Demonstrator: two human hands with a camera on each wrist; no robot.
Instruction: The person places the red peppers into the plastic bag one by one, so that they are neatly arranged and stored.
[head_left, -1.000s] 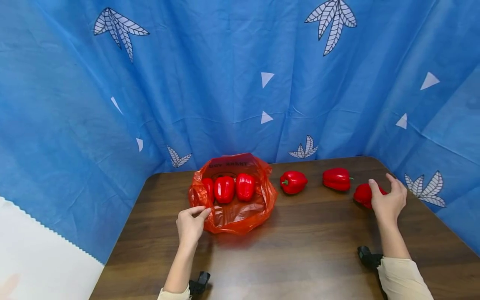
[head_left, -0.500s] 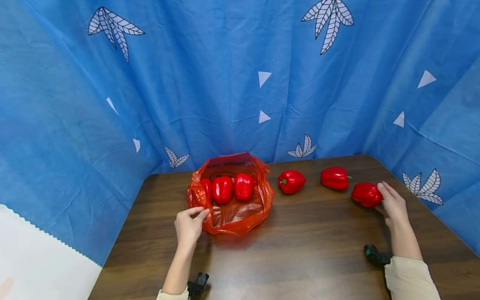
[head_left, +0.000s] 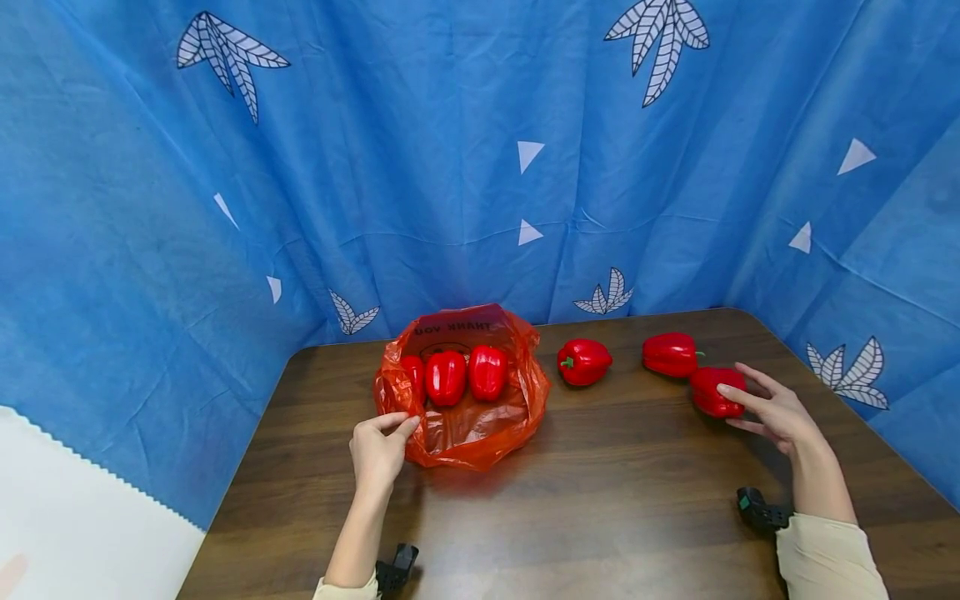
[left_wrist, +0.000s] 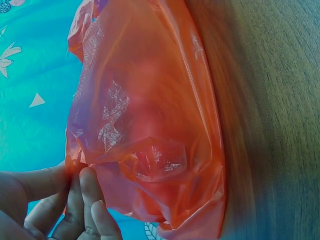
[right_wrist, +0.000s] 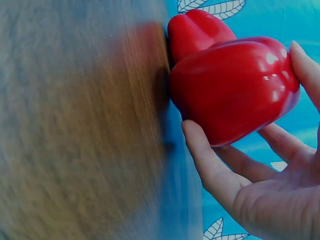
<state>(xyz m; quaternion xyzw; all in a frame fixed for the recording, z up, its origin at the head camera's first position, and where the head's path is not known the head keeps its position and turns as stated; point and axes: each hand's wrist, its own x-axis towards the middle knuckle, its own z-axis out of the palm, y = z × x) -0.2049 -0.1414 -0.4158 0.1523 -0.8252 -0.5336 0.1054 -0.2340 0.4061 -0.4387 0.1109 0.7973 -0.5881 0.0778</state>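
An orange-red plastic bag lies with its mouth facing me, several red bell peppers inside. My left hand pinches the left side of the bag's rim between thumb and fingers. Close up in the left wrist view, the fingertips hold a gathered fold of the plastic. Over at the right end of the table, my right hand holds a red bell pepper with thumb and fingers spread around its end. In the right wrist view this bell pepper overlaps another bell pepper behind it.
Two more bell peppers lie along the back of the wooden table: one right of the bag, another beside the held one. A blue patterned curtain hangs behind the table, with a white cloth at left.
My right hand came down to the rightmost bell pepper and now has its fingers around it. That pepper has shifted slightly left, towards its neighbour. My left hand stays at the bag's rim.
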